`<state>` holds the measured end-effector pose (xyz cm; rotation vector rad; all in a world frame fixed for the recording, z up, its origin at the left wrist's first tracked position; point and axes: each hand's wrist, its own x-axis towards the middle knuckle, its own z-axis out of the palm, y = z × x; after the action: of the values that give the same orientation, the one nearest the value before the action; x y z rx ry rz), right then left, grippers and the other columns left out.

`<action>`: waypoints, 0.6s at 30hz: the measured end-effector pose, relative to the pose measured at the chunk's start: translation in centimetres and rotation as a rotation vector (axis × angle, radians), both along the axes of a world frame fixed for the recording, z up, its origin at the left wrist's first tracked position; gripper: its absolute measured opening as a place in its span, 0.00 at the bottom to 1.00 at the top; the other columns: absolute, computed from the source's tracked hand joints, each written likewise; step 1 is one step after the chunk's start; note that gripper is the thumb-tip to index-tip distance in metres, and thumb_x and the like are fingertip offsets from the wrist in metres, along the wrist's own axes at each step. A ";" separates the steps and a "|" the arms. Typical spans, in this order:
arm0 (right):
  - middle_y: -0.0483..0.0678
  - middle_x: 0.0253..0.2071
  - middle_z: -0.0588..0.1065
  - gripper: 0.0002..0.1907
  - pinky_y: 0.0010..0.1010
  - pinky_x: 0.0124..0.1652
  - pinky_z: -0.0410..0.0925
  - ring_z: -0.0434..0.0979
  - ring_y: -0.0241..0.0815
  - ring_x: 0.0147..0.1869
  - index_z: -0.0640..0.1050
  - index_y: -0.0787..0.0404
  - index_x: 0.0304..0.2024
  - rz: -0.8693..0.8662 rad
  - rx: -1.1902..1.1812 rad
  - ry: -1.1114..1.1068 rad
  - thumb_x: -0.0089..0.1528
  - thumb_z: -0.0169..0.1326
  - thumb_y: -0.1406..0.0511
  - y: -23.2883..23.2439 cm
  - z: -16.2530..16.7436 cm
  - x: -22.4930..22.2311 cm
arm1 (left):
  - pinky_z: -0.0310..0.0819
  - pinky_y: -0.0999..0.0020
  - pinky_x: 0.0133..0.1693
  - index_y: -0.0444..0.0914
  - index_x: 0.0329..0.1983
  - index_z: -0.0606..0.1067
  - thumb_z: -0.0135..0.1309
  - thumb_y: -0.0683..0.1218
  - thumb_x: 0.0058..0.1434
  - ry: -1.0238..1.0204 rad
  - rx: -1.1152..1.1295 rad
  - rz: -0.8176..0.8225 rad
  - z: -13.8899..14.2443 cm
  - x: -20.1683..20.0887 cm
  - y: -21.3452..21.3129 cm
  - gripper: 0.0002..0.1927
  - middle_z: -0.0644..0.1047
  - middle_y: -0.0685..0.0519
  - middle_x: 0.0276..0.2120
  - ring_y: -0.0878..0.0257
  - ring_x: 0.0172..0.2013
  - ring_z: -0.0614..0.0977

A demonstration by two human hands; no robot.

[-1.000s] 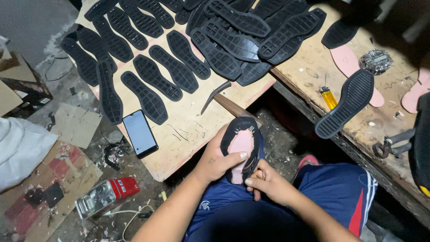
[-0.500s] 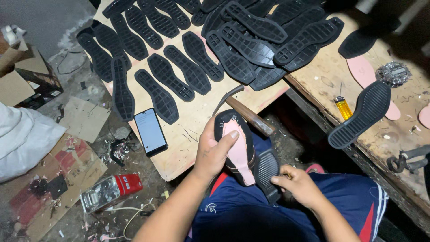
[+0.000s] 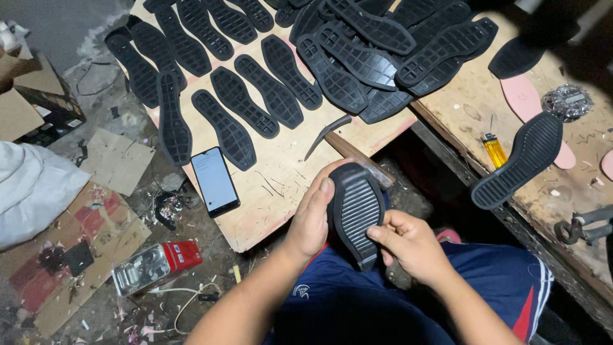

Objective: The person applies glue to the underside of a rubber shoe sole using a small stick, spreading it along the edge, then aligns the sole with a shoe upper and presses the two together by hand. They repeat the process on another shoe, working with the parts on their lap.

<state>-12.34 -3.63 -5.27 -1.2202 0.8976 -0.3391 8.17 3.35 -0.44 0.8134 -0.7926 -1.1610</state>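
The sole [image 3: 355,214] held between the hands is matt black rubber with a ribbed tread, like the soles [image 3: 255,96] spread on the board [image 3: 281,179], which is pale raw wood, scratched and rough. The phone [image 3: 215,181] has a smooth glossy screen. The lighter [image 3: 493,150] is shiny yellow plastic. Cardboard [image 3: 115,160] lies dull and torn.
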 end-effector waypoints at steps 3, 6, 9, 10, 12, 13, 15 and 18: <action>0.42 0.24 0.76 0.10 0.24 0.22 0.63 0.69 0.31 0.19 0.82 0.66 0.38 -0.006 0.014 0.044 0.60 0.59 0.65 0.1 -0.1 0.8 | 0.65 0.65 0.63 0.30 0.70 0.63 0.32 0.55 0.78 0.008 0.007 0.016 -0.2 0.3 0.3 0.29 0.73 0.46 0.59 0.61 0.58 0.74; 0.42 0.24 0.77 0.10 0.24 0.22 0.63 0.69 0.31 0.19 0.82 0.66 0.37 -0.013 0.021 0.045 0.60 0.60 0.64 0.2 -0.1 0.8 | 0.65 0.65 0.63 0.31 0.72 0.62 0.33 0.57 0.78 0.025 -0.003 0.000 -0.4 0.3 0.4 0.30 0.73 0.46 0.59 0.61 0.58 0.74; 0.43 0.23 0.76 0.09 0.23 0.21 0.63 0.69 0.31 0.19 0.81 0.66 0.35 -0.030 0.021 0.049 0.60 0.60 0.64 0.3 -0.2 0.8 | 0.65 0.65 0.64 0.31 0.72 0.61 0.32 0.59 0.78 0.037 -0.005 -0.011 -0.7 0.1 0.4 0.31 0.72 0.46 0.61 0.61 0.59 0.74; 0.43 0.22 0.75 0.09 0.24 0.21 0.63 0.69 0.31 0.19 0.81 0.66 0.34 -0.035 0.015 0.051 0.60 0.61 0.64 0.4 -0.2 0.7 | 0.65 0.65 0.64 0.31 0.72 0.61 0.32 0.59 0.78 0.037 -0.006 -0.017 -0.8 0.0 0.5 0.31 0.72 0.46 0.61 0.61 0.59 0.73; 0.42 0.21 0.74 0.09 0.24 0.21 0.63 0.69 0.31 0.18 0.80 0.65 0.31 -0.036 -0.004 0.058 0.60 0.61 0.64 0.4 -0.3 0.7 | 0.64 0.64 0.64 0.31 0.72 0.60 0.32 0.60 0.78 0.034 -0.012 -0.026 -0.8 0.0 0.5 0.32 0.71 0.45 0.62 0.61 0.60 0.73; 0.42 0.21 0.74 0.09 0.24 0.20 0.63 0.69 0.31 0.18 0.79 0.65 0.29 -0.035 -0.014 0.064 0.60 0.62 0.64 0.4 -0.3 0.6 | 0.64 0.64 0.65 0.31 0.72 0.60 0.33 0.59 0.77 0.044 -0.013 -0.032 -0.9 0.0 0.6 0.32 0.71 0.46 0.62 0.61 0.61 0.73; 0.42 0.19 0.73 0.11 0.24 0.20 0.62 0.68 0.31 0.18 0.78 0.65 0.27 -0.036 -0.029 0.082 0.60 0.62 0.64 0.4 -0.2 0.6 | 0.64 0.65 0.65 0.32 0.72 0.60 0.34 0.59 0.77 0.065 -0.018 -0.042 -0.9 0.0 0.7 0.31 0.72 0.46 0.63 0.61 0.62 0.73; 0.42 0.19 0.72 0.13 0.24 0.19 0.61 0.68 0.31 0.17 0.77 0.65 0.25 -0.044 -0.042 0.114 0.60 0.63 0.64 0.4 0.2 0.9 | 0.64 0.65 0.65 0.34 0.72 0.59 0.48 0.49 0.72 -0.100 -0.014 -0.022 -0.9 -0.1 0.9 0.28 0.71 0.49 0.60 0.63 0.60 0.72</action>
<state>-11.41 -3.28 -5.06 -1.2697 1.0205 -0.3275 8.02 4.26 -1.31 0.8580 -0.8933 -1.1402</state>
